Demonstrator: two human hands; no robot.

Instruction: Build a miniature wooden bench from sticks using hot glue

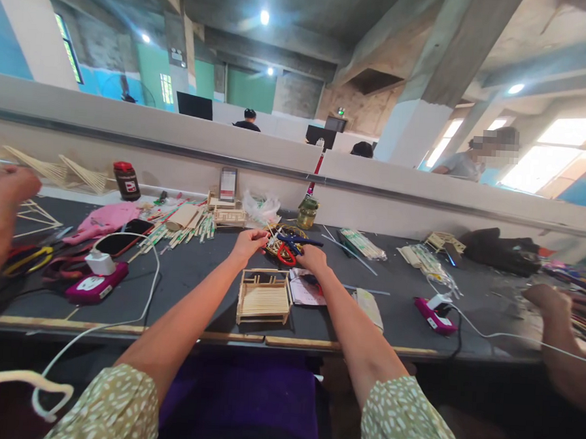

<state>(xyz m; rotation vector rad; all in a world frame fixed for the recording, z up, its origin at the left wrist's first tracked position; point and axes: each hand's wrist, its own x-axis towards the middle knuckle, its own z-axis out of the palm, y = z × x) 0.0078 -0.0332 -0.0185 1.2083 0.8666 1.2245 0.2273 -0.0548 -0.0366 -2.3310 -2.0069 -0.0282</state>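
My left hand is pinched closed over the middle of the table, with what looks like a short pale stick at its fingertips. My right hand is closed around a dark blue hand tool whose kind I cannot make out. Between the hands, red-handled scissors lie by a round basket. Nearer to me stands a small bench-like model made of wooden sticks. Beside it, under my right wrist, is a pale pink cloth or packet.
Power strips stand left and right, trailing white cables. Stick bundles, a phone, a glass jar and a red-lidded jar lie farther back. Co-workers' hands show at left and right.
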